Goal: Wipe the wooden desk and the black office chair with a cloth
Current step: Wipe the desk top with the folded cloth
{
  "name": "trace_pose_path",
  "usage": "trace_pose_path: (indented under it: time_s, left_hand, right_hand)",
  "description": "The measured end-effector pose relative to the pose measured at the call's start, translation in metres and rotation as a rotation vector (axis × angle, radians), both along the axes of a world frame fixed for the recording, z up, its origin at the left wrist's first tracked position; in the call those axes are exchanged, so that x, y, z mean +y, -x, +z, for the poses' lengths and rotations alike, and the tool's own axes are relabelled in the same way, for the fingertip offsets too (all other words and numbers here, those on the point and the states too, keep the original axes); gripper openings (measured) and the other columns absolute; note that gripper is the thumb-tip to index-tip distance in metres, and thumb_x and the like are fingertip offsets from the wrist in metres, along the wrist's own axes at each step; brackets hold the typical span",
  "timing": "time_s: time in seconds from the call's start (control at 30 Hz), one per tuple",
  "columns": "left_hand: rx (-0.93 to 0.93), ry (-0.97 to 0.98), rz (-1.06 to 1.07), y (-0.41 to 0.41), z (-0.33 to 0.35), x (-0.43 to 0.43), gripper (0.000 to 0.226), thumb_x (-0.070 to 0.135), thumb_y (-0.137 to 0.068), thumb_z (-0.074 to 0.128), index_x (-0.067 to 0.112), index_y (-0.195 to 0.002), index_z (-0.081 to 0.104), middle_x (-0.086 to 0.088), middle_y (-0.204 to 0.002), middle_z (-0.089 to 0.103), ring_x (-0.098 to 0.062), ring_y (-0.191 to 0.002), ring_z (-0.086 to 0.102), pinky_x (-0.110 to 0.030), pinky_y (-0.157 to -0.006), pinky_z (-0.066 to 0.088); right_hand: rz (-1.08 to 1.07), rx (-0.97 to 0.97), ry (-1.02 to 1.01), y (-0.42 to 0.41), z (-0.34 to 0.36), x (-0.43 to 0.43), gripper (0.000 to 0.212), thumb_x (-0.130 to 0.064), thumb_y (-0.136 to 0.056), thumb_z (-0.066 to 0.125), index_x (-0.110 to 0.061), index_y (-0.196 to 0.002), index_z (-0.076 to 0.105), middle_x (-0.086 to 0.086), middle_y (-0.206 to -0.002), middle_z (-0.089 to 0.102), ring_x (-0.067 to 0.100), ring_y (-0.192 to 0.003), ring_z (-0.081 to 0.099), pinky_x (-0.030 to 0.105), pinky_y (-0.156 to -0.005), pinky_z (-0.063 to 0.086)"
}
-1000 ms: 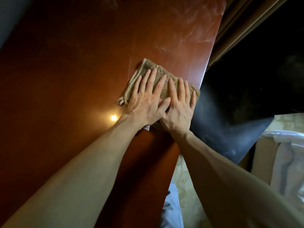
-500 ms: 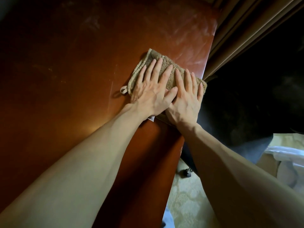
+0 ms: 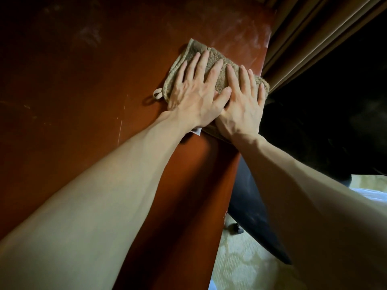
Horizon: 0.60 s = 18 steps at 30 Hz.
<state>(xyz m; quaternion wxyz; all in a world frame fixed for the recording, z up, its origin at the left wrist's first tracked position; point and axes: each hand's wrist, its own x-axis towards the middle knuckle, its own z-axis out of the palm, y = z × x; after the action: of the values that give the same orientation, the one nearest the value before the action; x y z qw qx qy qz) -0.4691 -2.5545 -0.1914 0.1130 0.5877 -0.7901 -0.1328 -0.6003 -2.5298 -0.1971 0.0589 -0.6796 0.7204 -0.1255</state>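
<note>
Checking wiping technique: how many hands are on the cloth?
2. The left hand lies flat on the cloth, left side; the right hand lies flat beside it, near the desk edge.

The desk (image 3: 83,122) is glowing a deep reddish brown, with pale dusty smears showing near its far end. The cloth (image 3: 217,65) is looking speckled olive-tan, its hanging loop (image 3: 157,94) a paler beige. The chair (image 3: 247,197) is showing black, the curtain (image 3: 303,28) dull tan, and the carpet (image 3: 240,264) is showing pale green with cream curls.
</note>
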Motion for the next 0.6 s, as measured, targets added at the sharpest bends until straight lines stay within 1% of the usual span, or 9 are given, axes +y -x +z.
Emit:
trace_pose_path:
  time_s: [0.17, 0.27, 0.4, 0.6]
  left_hand:
    - [-0.02, 0.007, 0.048, 0.008, 0.0, -0.018, 0.071, 0.058, -0.101, 0.029, 0.027, -0.165, 0.018, -0.009, -0.173, 0.006, -0.023, -0.16, 0.004, -0.044, -0.129, 0.003]
    - [-0.021, 0.002, 0.053, 0.011, -0.002, -0.02, 0.072, 0.058, -0.101, 0.029, 0.028, -0.165, 0.018, -0.009, -0.173, 0.007, -0.024, -0.16, 0.005, -0.044, -0.129, 0.003]
    - [-0.052, 0.009, 0.054, 0.005, 0.002, -0.017, 0.071, 0.056, -0.101, 0.029, 0.027, -0.165, 0.017, -0.009, -0.173, 0.006, -0.024, -0.16, 0.004, -0.044, -0.129, 0.001]
    - [-0.057, -0.036, 0.041, -0.009, 0.008, 0.025, 0.07, 0.056, -0.103, 0.031, 0.027, -0.165, 0.016, -0.008, -0.174, 0.002, -0.022, -0.16, -0.001, -0.044, -0.129, -0.002]
  right_hand:
    - [0.019, 0.022, 0.003, 0.009, -0.003, -0.023, 0.071, -0.061, -0.101, 0.039, -0.03, -0.162, 0.024, 0.004, -0.171, 0.016, 0.021, -0.159, 0.006, 0.049, -0.127, 0.002]
    - [0.028, 0.031, 0.013, 0.012, -0.005, -0.027, 0.071, -0.061, -0.1, 0.034, -0.029, -0.163, 0.023, 0.005, -0.171, 0.016, 0.022, -0.159, 0.006, 0.049, -0.127, 0.001]
    - [0.07, 0.099, -0.009, 0.008, -0.003, -0.025, 0.072, -0.061, -0.101, 0.022, -0.026, -0.164, 0.015, 0.008, -0.172, 0.009, 0.024, -0.159, 0.0, 0.053, -0.127, -0.002]
    - [0.089, 0.125, -0.034, -0.004, -0.002, 0.008, 0.076, -0.065, -0.102, 0.015, -0.024, -0.165, 0.009, 0.011, -0.172, 0.0, 0.026, -0.159, -0.007, 0.055, -0.127, -0.003]
